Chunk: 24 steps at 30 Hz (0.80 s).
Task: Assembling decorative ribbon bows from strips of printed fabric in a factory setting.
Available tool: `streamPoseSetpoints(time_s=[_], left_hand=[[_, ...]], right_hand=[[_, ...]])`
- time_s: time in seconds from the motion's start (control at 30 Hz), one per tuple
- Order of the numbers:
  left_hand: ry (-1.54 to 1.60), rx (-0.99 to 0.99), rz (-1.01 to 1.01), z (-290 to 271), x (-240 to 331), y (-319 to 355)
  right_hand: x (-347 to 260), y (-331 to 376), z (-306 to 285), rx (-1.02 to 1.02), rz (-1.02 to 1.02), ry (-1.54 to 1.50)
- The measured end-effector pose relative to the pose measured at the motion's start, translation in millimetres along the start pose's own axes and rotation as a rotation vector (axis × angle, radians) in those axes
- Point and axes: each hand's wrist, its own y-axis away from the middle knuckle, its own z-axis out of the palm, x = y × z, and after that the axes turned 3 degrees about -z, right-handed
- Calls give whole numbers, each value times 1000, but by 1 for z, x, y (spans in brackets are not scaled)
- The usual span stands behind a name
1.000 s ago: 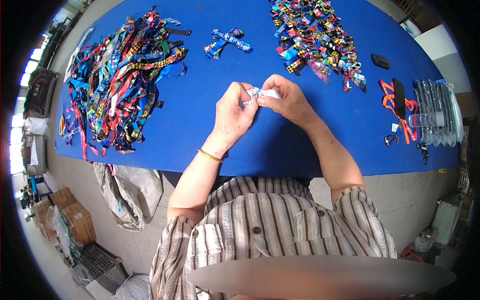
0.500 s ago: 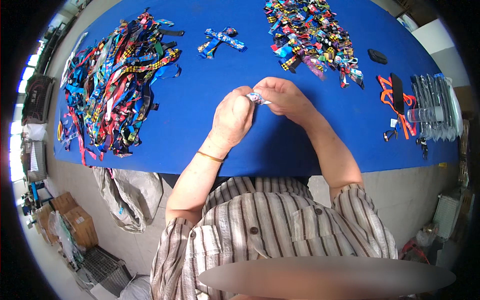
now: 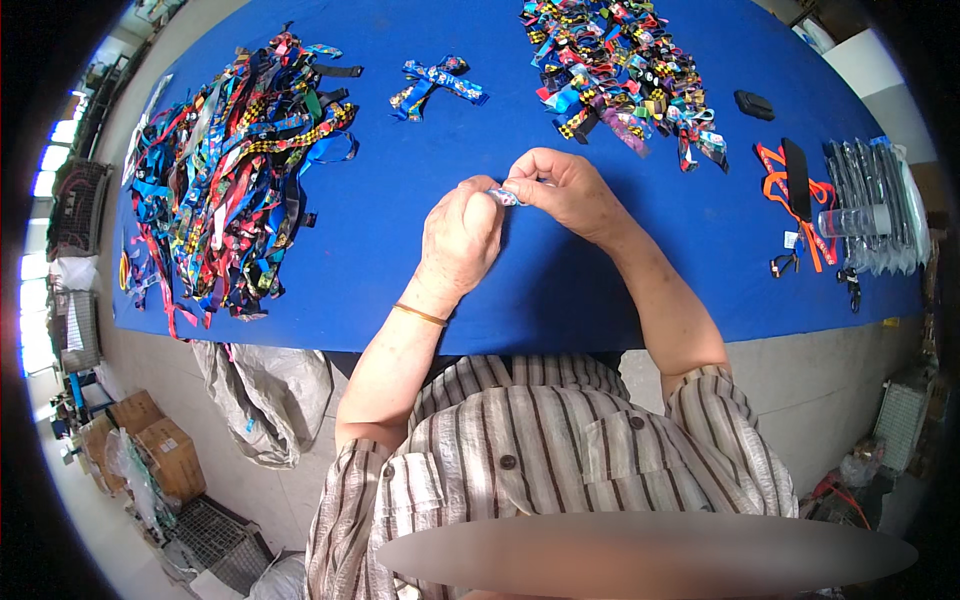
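Observation:
Over the middle of the blue table, a small patterned ribbon strip (image 3: 505, 198), light with coloured marks, is pinched between my two hands. My left hand (image 3: 462, 238) is closed round one end, and most of the strip is hidden there. My right hand (image 3: 566, 196) grips the other end between thumb and fingertips. Ahead of them, a few printed strips (image 3: 437, 82) lie crossed on the cloth, mostly blue. A large tangled heap of long colourful ribbon straps (image 3: 240, 180) lies to the left. Shorter looped ribbon pieces (image 3: 625, 75) are piled at the far right of centre.
A black pouch-like object (image 3: 754, 105) lies on the blue table (image 3: 420, 330) at right. Near it are orange cords with a black strap (image 3: 796, 180), a clear cup (image 3: 853, 221) and plastic-wrapped packs (image 3: 875, 190). Below the table's left edge hangs a pale sack (image 3: 265, 400); cardboard boxes (image 3: 168, 457) stand beyond.
The ribbon strip has turned a little between my fingers and shows less of itself. My right hand's fingers have shifted slightly on it; the left hand has barely moved.

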Motion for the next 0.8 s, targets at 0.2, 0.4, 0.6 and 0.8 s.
streamPoseSetpoints(time_s=[0.2, 0.4, 0.6, 0.8], left_hand=[[25, -13, 65, -4, 3, -4], [45, 6, 107, 0, 0, -2], [-15, -3, 72, -2, 5, -4], [-123, 64, 155, -7, 8, -14]], right_hand=[[-15, 1, -8, -48, 291, -154], [-12, 2, -5, -47, 317, -200], [-9, 2, 3, 53, 270, -210], [-1, 1, 6, 148, 212, -143]])
